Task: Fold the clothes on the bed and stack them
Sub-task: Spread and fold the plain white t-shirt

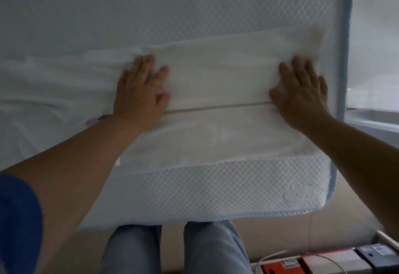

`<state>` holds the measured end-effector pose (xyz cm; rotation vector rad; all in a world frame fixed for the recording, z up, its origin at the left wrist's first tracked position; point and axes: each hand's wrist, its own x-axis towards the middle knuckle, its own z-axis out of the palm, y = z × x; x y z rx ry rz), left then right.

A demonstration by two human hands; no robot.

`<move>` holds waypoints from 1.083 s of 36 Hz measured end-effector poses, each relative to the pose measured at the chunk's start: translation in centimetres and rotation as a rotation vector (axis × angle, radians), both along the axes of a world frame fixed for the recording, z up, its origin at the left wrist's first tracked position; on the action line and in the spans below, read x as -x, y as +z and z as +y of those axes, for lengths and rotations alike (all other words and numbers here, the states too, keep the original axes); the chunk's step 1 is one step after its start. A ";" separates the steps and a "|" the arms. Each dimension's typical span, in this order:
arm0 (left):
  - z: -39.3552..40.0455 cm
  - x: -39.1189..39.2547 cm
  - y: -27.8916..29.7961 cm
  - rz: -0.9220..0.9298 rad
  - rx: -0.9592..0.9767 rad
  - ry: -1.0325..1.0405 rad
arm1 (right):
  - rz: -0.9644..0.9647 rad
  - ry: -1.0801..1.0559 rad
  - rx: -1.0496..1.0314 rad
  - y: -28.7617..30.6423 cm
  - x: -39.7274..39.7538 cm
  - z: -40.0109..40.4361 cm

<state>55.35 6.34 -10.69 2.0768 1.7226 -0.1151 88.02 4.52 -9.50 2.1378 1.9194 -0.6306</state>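
Note:
A white garment lies folded into a flat rectangle near the front right corner of the bed. A thin grey line runs across it between my hands. My left hand presses flat on the garment's left edge, fingers straight and spread. My right hand presses flat on its right edge in the same way. More white cloth lies rumpled to the left, partly under my left forearm.
The mattress has a white dimpled cover with pale blue piping along its right edge and front corner. My legs in light blue trousers stand against the bed front. Boxes and a white cable sit on the floor at lower right.

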 end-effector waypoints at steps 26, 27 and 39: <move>-5.0 22.6 1.9 -0.421 0.218 1.344 | 0.703 -0.610 0.497 2.0 35.4 -3.2; -4.9 22.9 1.8 -0.391 0.218 1.321 | 0.714 -0.665 0.482 1.9 36.1 -3.0; -4.6 25.6 1.6 -0.496 0.188 1.202 | 0.545 -0.596 0.055 3.0 39.5 -2.4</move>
